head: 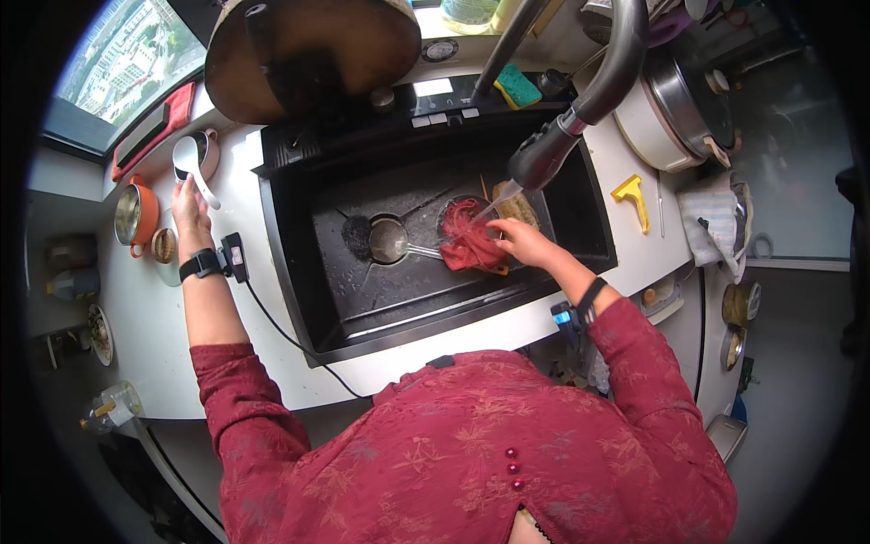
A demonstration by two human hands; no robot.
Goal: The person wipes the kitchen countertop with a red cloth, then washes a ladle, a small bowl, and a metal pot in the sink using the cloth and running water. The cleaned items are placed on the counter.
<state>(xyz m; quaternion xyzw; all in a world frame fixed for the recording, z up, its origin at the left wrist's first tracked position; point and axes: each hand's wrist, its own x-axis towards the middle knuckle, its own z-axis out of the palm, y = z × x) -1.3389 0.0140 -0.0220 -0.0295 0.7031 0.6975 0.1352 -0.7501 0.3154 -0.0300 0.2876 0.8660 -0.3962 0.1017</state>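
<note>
On the left, my left hand [191, 209] is at a white soup spoon [197, 170], over the counter beside small pots; its grip is partly hidden. My right hand [522, 241] is at the edge of a wet red cloth [474, 246] in the black sink; whether the fingers pinch it is unclear. Water runs from the pull-out faucet [544, 160] onto the cloth, which lies partly in a round bowl. A metal ladle [389, 241] rests over the drain, its handle reaching under the cloth. A tan scrubber-like object [516, 204] lies behind my right hand.
An orange pot [136, 214] stands at the left. A green and yellow sponge [518, 87] sits on the sink's back ledge. Right of the sink lie a yellow squeegee [633, 200] and a large lidded pot [669, 115]. A black cable [275, 319] crosses the front left counter.
</note>
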